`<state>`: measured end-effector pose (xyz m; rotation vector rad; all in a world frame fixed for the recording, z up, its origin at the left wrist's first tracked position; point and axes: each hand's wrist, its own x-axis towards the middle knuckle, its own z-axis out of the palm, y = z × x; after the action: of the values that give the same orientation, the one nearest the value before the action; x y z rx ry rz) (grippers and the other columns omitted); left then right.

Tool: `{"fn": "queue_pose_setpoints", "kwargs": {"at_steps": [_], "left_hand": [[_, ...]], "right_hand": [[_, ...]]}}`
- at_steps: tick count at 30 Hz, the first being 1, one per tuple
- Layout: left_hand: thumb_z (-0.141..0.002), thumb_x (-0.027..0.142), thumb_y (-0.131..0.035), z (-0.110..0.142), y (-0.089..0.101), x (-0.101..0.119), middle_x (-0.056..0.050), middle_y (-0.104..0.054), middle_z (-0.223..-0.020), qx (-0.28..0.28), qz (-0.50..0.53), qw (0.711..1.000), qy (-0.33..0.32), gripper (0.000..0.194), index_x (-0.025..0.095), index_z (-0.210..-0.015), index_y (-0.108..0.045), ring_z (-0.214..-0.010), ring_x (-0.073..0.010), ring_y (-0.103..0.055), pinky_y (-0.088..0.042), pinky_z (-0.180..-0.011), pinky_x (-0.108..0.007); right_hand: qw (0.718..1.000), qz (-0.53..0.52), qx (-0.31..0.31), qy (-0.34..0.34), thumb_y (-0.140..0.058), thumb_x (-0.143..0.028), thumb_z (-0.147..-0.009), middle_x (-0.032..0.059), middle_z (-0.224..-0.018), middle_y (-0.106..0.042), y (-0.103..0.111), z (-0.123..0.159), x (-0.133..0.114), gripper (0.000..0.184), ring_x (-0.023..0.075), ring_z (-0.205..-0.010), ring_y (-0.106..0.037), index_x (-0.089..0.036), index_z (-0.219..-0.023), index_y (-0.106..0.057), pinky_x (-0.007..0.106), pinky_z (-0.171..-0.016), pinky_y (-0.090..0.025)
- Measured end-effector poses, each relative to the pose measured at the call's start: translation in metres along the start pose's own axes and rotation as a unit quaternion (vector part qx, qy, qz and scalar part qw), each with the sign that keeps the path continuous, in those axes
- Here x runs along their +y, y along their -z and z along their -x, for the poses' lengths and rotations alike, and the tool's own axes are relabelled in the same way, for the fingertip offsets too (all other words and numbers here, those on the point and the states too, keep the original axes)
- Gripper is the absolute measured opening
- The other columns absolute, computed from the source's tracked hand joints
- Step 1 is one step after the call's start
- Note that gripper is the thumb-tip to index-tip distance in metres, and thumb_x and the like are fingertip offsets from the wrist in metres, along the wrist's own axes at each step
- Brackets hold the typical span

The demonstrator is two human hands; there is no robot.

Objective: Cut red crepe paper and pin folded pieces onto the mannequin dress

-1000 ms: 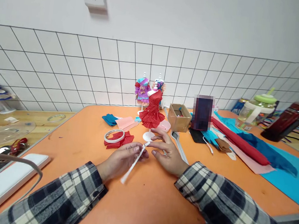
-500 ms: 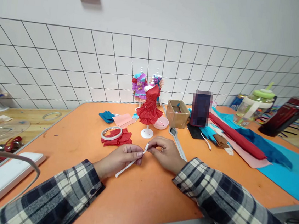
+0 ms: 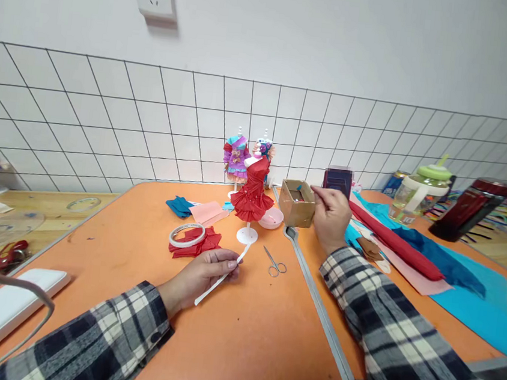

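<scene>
My left hand (image 3: 208, 273) pinches a narrow white strip (image 3: 210, 290) between thumb and fingers, its two ends sticking out past them. Beside the small cardboard box (image 3: 297, 210), my right hand (image 3: 330, 215) is raised with its fingers curled together at the box's right edge. Whatever those fingers may hold cannot be made out. Small scissors (image 3: 275, 265) lie on the orange table (image 3: 238, 339) between the hands. Behind the strip stands a small mannequin in a red crepe dress (image 3: 252, 190) on a white round base (image 3: 247, 235).
A tape roll (image 3: 187, 243) rests on folded red paper (image 3: 206, 242). Two more dressed mannequins (image 3: 238, 155) stand behind, near a pink bowl (image 3: 271, 219). On the right lie a red paper roll (image 3: 397, 241), blue sheets (image 3: 489, 317), a thermos (image 3: 473, 210) and a green-lidded cup (image 3: 422, 192).
My right hand has left the strip and moved right and away, up to the box. The scissors have come into view. My left hand still pinches the strip. The view has tilted up slightly.
</scene>
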<state>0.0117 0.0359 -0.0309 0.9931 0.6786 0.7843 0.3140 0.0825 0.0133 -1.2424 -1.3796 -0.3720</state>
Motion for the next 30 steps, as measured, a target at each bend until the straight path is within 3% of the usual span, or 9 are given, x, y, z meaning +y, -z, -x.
{"fn": "queue_pose_setpoints", "kwargs": {"at_steps": [4, 9, 11, 14, 17, 20, 24, 27, 30], "left_hand": [[-0.062, 0.027, -0.086, -0.002, 0.002, -0.002, -0.002, -0.070, -0.068, 0.000, -0.017, 1.000, 0.011, 0.029, 0.013, -0.083, -0.072, -0.066, -0.0115, -0.062, -0.045, -0.069, -0.023], [-0.060, 0.029, -0.088, -0.002, 0.001, -0.002, -0.001, -0.070, -0.068, -0.007, -0.036, 0.999, 0.008, 0.030, 0.013, -0.081, -0.072, -0.066, -0.0125, -0.062, -0.046, -0.069, -0.024], [-0.060, 0.030, -0.088, -0.001, 0.000, -0.001, -0.001, -0.070, -0.069, -0.014, -0.051, 0.999, 0.009, 0.030, 0.014, -0.080, -0.072, -0.066, -0.0124, -0.062, -0.046, -0.069, -0.024], [-0.061, 0.032, -0.087, -0.001, 0.002, -0.001, -0.001, -0.071, -0.069, -0.021, -0.080, 0.997, 0.012, 0.031, 0.014, -0.080, -0.072, -0.066, -0.0117, -0.062, -0.046, -0.069, -0.023], [-0.063, 0.035, -0.086, -0.001, 0.004, -0.002, -0.001, -0.071, -0.070, -0.026, -0.105, 0.994, 0.013, 0.031, 0.015, -0.081, -0.071, -0.067, -0.0120, -0.062, -0.045, -0.069, -0.023], [-0.064, 0.037, -0.085, -0.001, 0.006, -0.002, -0.001, -0.071, -0.072, -0.035, -0.127, 0.991, 0.016, 0.031, 0.015, -0.081, -0.071, -0.069, -0.0126, -0.061, -0.044, -0.070, -0.023], [-0.065, 0.038, -0.084, 0.001, 0.005, 0.000, -0.001, -0.070, -0.072, -0.038, -0.151, 0.988, 0.014, 0.032, 0.015, -0.082, -0.070, -0.070, -0.0132, -0.060, -0.044, -0.071, -0.024], [-0.066, 0.039, -0.083, 0.002, 0.004, 0.001, 0.000, -0.070, -0.073, -0.041, -0.168, 0.985, 0.016, 0.031, 0.015, -0.082, -0.069, -0.071, -0.0131, -0.060, -0.044, -0.072, -0.024], [-0.068, 0.039, -0.082, 0.001, 0.004, -0.001, 0.000, -0.070, -0.074, -0.048, -0.183, 0.982, 0.014, 0.031, 0.015, -0.082, -0.069, -0.072, -0.0129, -0.061, -0.044, -0.073, -0.024]], "right_hand": [[0.992, 0.118, -0.028, 0.020, -0.048, -0.027, -0.092, 0.0087, -0.093, -0.068, -0.007, -0.027, 0.035, 0.032, 0.0233, -0.090, -0.057, -0.021, -0.109, -0.074, 0.036, -0.083, -0.045], [0.967, 0.137, -0.213, 0.010, -0.045, -0.010, -0.084, 0.0094, -0.105, -0.072, -0.031, -0.038, 0.047, 0.042, 0.0224, -0.096, -0.060, -0.018, -0.115, -0.071, 0.033, -0.086, -0.045], [0.963, 0.133, -0.235, 0.007, -0.045, -0.009, -0.080, 0.0091, -0.106, -0.072, -0.034, -0.039, 0.048, 0.045, 0.0228, -0.096, -0.061, -0.021, -0.115, -0.071, 0.034, -0.085, -0.045], [0.980, 0.129, -0.151, 0.009, -0.043, -0.012, -0.082, 0.0100, -0.105, -0.070, -0.028, -0.035, 0.053, 0.043, 0.0251, -0.099, -0.059, -0.021, -0.114, -0.070, 0.038, -0.088, -0.044], [0.987, 0.147, 0.060, -0.016, -0.046, -0.021, -0.083, 0.0159, -0.112, -0.063, -0.016, -0.021, 0.060, 0.039, 0.0305, -0.111, -0.053, -0.013, -0.117, -0.061, 0.048, -0.098, -0.038], [0.967, 0.182, 0.168, -0.066, -0.054, -0.038, -0.082, 0.0229, -0.136, -0.044, -0.009, 0.000, 0.066, 0.067, 0.0364, -0.130, -0.036, -0.009, -0.140, -0.036, 0.057, -0.105, -0.028], [0.959, 0.193, 0.070, -0.198, -0.060, -0.061, -0.075, 0.0257, -0.152, -0.024, -0.009, 0.015, 0.071, 0.103, 0.0396, -0.140, -0.023, -0.008, -0.150, -0.013, 0.058, -0.109, -0.022], [0.940, 0.183, -0.011, -0.288, -0.062, -0.067, -0.070, 0.0249, -0.146, -0.037, -0.011, 0.013, 0.073, 0.105, 0.0406, -0.135, -0.034, -0.011, -0.149, -0.020, 0.058, -0.107, -0.027], [0.935, 0.178, -0.029, -0.306, -0.062, -0.067, -0.068, 0.0213, -0.138, -0.048, -0.010, 0.008, 0.076, 0.100, 0.0395, -0.128, -0.043, -0.016, -0.146, -0.028, 0.055, -0.103, -0.032]]}}
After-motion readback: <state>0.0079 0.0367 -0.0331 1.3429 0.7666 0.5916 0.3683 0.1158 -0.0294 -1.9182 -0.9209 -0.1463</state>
